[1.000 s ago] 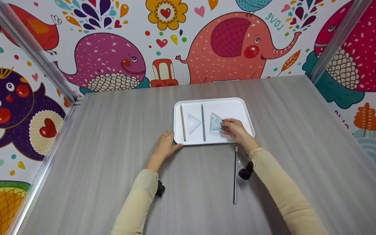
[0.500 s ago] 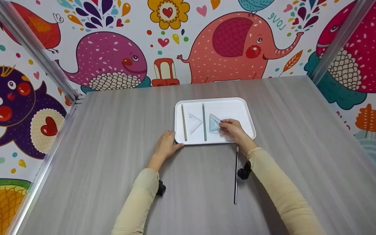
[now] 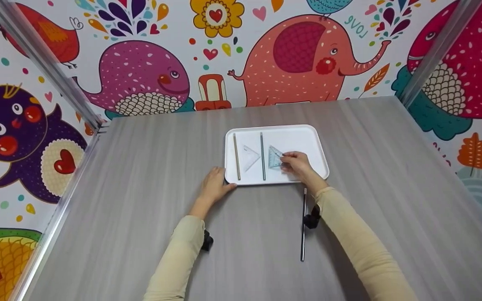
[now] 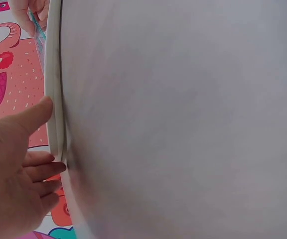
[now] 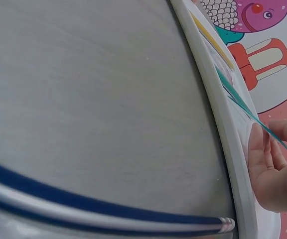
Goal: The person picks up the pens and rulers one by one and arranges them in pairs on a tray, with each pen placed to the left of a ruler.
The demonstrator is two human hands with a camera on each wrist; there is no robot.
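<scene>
A white rectangular tray (image 3: 308,140) lies on the table. My left hand (image 3: 214,186) holds its near left corner, thumb at the front rim and fingers along the left side. Over the tray's right half my right hand (image 3: 298,165) pinches a clear set square (image 3: 273,158) with bluish markings between thumb and fingers. Seen in the right wrist view, that set square (image 5: 255,119) is edge-on and tilted. Left of it in the tray lie a green pencil (image 3: 262,159), another clear set square (image 3: 251,158) and a gold pencil (image 3: 236,159).
A dark striped pencil (image 3: 303,244) lies lengthwise on the grey wood-look table (image 3: 140,167), in front of the tray and by the right forearm. Walls with printed cartoon animals (image 3: 295,75) stand behind and at the sides, with metal posts (image 3: 48,71) at the corners.
The set square in my right hand has shifted and turned slightly, and the right hand has moved a little with it. My left hand stays at the tray's corner.
</scene>
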